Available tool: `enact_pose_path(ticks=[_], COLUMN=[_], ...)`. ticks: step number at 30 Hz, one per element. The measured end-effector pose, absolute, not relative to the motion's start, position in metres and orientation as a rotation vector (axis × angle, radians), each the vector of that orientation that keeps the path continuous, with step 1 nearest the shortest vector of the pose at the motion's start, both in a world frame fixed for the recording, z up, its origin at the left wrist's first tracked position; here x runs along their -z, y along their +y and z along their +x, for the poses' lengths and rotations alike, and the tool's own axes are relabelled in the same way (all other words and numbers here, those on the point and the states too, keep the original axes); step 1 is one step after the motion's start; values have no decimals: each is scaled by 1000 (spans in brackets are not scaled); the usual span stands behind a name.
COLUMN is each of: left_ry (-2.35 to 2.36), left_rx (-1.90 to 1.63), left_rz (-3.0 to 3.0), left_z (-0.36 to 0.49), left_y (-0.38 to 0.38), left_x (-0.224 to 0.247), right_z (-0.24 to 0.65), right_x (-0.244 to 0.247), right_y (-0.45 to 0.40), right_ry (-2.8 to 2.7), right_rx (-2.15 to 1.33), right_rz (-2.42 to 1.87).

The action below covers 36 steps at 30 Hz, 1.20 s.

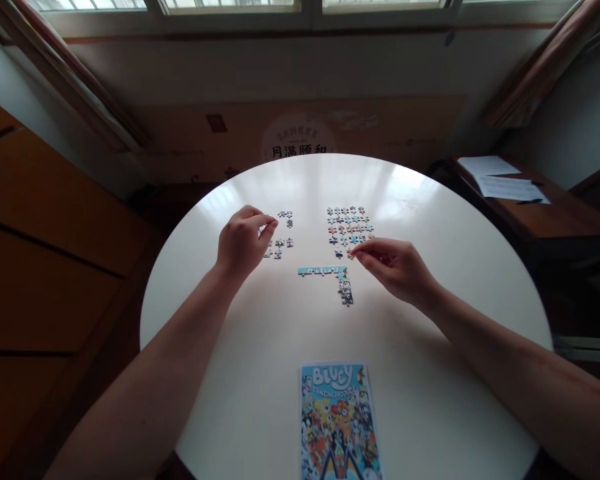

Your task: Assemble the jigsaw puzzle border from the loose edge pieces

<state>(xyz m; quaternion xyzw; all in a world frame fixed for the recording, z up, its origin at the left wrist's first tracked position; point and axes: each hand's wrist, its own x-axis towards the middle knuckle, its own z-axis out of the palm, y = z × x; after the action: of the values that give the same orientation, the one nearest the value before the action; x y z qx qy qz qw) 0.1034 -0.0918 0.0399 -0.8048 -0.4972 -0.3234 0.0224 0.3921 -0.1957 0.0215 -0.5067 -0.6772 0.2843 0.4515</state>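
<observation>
We see an assembled puzzle section on the white counter, just nearer to us than the right hand's fingertips and off to the right of the left hand. It's L-shaped: long axis runs left-right, with the shorter leg pointing back toward us from the right end. Corner sits at the far right, close to the right hand.

Right hand: thumb and fingers drawn close together, tips at a small piece on the near edge of the right-hand group of loose pieces. We can't tell if it grips that piece or only touches it. The group lies in rough rows, beyond and left of this hand.

Left hand: thumb and forefinger nearly meeting, beside the left-hand group of loose pieces. We can't tell whether anything is between the tips. This hand hides part of its group; a few pieces only peek out by the fingers.

Reference picture lies well nearer to us than both hands, long axis running away from us, title at the far end. Its near edge is cut off by the frame. "BLUEY" reads fine; the line below is hard to make out. Prints on the loose pieces are too small to read.
</observation>
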Motion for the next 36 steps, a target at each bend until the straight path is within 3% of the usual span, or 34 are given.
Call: enact_pose_path(ticks=[15,26,36], left_ry=[-1697,-1592,-1659], left_rx=[1789,1968,1851], left_rz=[-2006,-2062,-1910], left_z=[72,81,67], left_y=[-70,-56,-50], left_x=[-41,-28,-33], right_z=[392,401,400], right_x=[-26,-24,-21], right_y=[-198,-193,-190], right_ry=[-1725,-1677,-1626], right_rx=[-602,-545,-608], right_rz=[-1168,-1111,-1061])
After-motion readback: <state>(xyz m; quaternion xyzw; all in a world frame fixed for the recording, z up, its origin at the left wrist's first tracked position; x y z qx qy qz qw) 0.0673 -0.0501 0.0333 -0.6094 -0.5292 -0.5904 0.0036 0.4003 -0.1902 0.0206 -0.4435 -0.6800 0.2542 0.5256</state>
